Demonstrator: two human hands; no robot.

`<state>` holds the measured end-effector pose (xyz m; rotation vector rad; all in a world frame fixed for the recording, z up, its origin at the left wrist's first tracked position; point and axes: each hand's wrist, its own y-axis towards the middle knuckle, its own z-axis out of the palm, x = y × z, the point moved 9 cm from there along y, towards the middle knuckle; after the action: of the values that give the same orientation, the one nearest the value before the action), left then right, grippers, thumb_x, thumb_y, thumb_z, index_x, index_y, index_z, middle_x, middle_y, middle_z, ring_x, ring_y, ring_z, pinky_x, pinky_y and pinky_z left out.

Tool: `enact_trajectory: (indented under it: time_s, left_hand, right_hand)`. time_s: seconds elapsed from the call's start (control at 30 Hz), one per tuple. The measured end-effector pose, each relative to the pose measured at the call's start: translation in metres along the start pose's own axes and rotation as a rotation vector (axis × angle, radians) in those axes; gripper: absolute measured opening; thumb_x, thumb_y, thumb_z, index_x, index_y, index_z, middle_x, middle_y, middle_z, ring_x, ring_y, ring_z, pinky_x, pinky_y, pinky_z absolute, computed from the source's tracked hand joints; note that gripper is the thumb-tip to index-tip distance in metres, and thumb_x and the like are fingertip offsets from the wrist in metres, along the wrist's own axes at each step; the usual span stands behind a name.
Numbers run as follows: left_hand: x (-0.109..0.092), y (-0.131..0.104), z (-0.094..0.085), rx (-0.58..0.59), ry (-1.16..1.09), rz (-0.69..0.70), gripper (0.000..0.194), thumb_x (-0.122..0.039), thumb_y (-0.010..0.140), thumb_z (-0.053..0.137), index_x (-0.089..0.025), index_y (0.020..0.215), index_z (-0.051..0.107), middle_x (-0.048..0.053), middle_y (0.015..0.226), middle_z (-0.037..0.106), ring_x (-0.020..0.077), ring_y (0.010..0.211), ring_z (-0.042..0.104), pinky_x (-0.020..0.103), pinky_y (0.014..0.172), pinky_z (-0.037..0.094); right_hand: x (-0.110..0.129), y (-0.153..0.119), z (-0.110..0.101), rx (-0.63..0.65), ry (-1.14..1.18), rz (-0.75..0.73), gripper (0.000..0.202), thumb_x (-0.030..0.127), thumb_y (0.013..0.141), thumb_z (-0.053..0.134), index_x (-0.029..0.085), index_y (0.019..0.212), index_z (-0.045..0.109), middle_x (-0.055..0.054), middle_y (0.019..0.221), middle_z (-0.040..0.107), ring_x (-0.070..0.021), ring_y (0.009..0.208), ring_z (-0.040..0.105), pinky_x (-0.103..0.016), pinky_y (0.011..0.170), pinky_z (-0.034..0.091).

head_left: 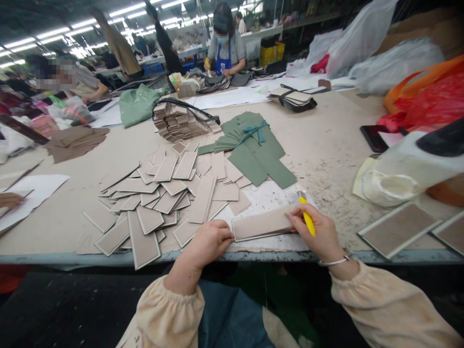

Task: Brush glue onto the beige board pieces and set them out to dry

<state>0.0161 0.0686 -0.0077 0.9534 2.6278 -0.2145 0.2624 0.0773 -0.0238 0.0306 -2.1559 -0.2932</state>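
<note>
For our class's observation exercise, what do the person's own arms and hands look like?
Both sleeves are loose and cream, gathered at the ends. The left hand and right hand are ungloved; the right wears a thin silvery bracelet.

Bright strip lights streak in slanted rows under a dark ceiling, over at my upper left! Farther back I've got a long pale bench running across the room, a yellow crate below it, a blue crate off to the left. Nearest me, the broad worktable spreads wide, beige top scuffed and flecked, blue-grey front edge worn.
</note>
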Motion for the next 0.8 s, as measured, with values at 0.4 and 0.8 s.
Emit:
enact_trajectory:
  time_s: [0.4, 0.8]
  left_hand:
    - [0.0024, -0.0008, 0.0002, 0.000, -0.017, -0.037, 0.018, -0.023, 0.089, 0.053, -0.020, 0.083, 0.070, 0.003, 0.082, 0.063, 0.0145, 0.080, 0.059, 0.024, 0.072, 0.045]
    - [-0.0034, -0.0008, 0.0014, 0.010, 0.021, 0.032, 0.024, -0.022, 0.091, 0.050, -0.023, 0.101, 0.071, 0.005, 0.099, 0.065, 0.0171, 0.090, 0.061, 0.027, 0.077, 0.047]
  right_hand:
    - [0.0035, 0.0007, -0.0013, -0.001, -0.042, -0.017, 0.017, 0.040, 0.085, 0.059, 0.024, 0.081, 0.056, 0.003, 0.071, 0.064, -0.0141, 0.055, 0.066, -0.024, 0.054, 0.049]
    - [0.0006, 0.0008, 0.0007, 0.007, -0.073, -0.003, 0.015, 0.038, 0.085, 0.058, 0.023, 0.080, 0.057, 0.003, 0.064, 0.064, -0.0136, 0.055, 0.066, -0.023, 0.053, 0.048]
